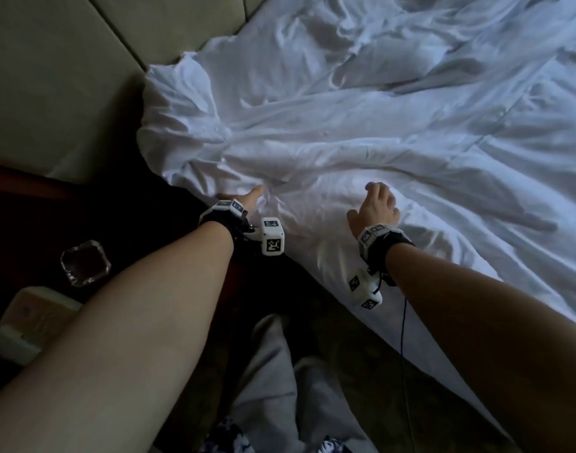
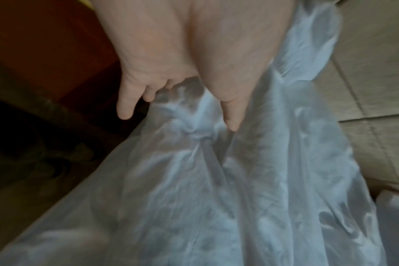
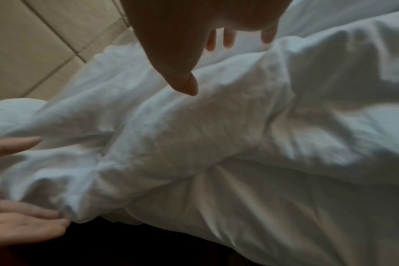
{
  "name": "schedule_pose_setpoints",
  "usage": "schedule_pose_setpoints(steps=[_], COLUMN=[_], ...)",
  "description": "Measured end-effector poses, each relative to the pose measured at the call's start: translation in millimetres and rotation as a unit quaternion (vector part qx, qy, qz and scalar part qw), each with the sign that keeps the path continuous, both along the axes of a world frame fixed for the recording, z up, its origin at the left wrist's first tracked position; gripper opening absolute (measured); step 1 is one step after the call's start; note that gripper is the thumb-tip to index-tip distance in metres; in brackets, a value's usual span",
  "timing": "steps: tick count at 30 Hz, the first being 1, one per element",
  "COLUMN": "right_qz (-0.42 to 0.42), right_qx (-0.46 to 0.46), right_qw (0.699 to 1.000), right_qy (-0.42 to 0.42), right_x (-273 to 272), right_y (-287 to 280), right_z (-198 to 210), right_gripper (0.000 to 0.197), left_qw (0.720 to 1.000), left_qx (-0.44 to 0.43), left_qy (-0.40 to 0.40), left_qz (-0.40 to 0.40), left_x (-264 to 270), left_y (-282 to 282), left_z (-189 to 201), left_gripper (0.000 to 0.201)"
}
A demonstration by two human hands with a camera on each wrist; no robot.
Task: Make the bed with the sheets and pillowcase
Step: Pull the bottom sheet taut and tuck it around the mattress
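Far left, at about nine o'clock from where I stand, a glass ashtray [image 1: 85, 263] sits on the dark wooden nightstand [image 1: 28, 223], and below it a pale box [image 1: 28, 325], too dim to name. Behind them, at eleven o'clock, rises the beige padded headboard [image 1: 51, 76].

Now my left hand [image 1: 252, 198], out at twelve o'clock at the bed's edge. Fingers are loose and mostly straight, thumb apart from them, and from my left wrist I see the thumb tip [image 2: 231, 122] touching a bunched ridge of the white sheet [image 1: 345, 142]. Nothing is pinched; the hand is open against the cloth.

The sheet itself lies rumpled over the mattress, heaped in thick folds at the head corner near the headboard, wrinkles running off toward two o'clock. Its near edge drops down the bed's side by my grey trouser leg [image 1: 273, 371].

Further right, at one o'clock, my right hand [image 1: 376, 204] hovers palm-down over the sheet. Fingers are bent a little and spread, thumb pointing down; they close on nothing. From my right wrist the fingertips [image 3: 228, 40] hang just above a fat fold, apart from it as far as I can tell.
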State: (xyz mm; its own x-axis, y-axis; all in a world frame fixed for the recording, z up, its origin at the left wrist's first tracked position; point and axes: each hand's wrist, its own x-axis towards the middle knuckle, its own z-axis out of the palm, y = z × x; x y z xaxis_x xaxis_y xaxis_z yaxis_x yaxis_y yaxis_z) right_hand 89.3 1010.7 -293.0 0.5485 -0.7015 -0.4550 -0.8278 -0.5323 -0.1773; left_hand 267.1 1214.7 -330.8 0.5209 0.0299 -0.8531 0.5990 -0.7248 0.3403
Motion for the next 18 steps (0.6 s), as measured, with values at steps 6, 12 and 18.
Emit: schedule_pose_setpoints(steps=[6,12,18], right_qz=[-0.162,-0.143,-0.135], right_qx=[0.037,0.014,0.007], right_qw=[0.982,0.982,0.982], right_qy=[0.094,0.122,0.131], right_x=[-56.6,-81.7,-97.2], right_y=[-10.7,-9.7,2.0], right_z=[-42.0,-75.3,-85.2], right_gripper=[0.101,0.135,0.127], left_qw=[0.983,0.990,0.986], left_qx=[-0.075,-0.067,-0.055], left_qy=[0.165,0.103,0.104], left_qz=[0.023,0.072,0.115], left_x=[-37.9,-56.9,-37.9], left_y=[-38.4,-54.8,-32.2], left_z=[-32.4,-46.4,-102.7], left_gripper=[0.040,0.022,0.067])
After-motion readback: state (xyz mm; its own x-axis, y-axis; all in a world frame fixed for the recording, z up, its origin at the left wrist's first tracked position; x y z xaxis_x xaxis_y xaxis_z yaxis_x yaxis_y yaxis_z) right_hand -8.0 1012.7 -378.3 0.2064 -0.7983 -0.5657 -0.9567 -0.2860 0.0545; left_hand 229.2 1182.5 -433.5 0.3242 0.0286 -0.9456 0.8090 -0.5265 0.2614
